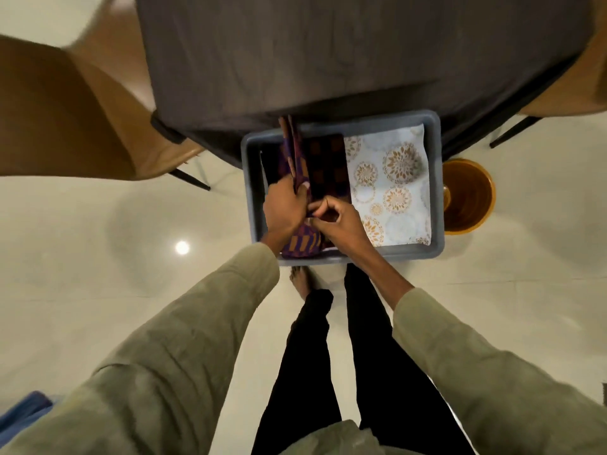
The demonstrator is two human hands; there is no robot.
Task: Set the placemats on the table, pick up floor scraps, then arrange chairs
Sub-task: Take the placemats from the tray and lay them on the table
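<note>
Placemats with purple and orange checks [297, 159] sit in the gray bin [438, 178], and I see my left hand [284, 208] and right hand [338, 221] fingers pinched tight on them.

The 1 head-worn wide-angle view looks steeply down from standing height, facing the dark-clothed counter [345, 50], with the pale glossy tiled floor [98, 257] far beneath.

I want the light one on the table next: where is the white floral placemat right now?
In the head view, the white floral placemat lies flat in the right half of the grey bin on the floor, beside the dark checkered cloths and left of the orange bowl.
</note>
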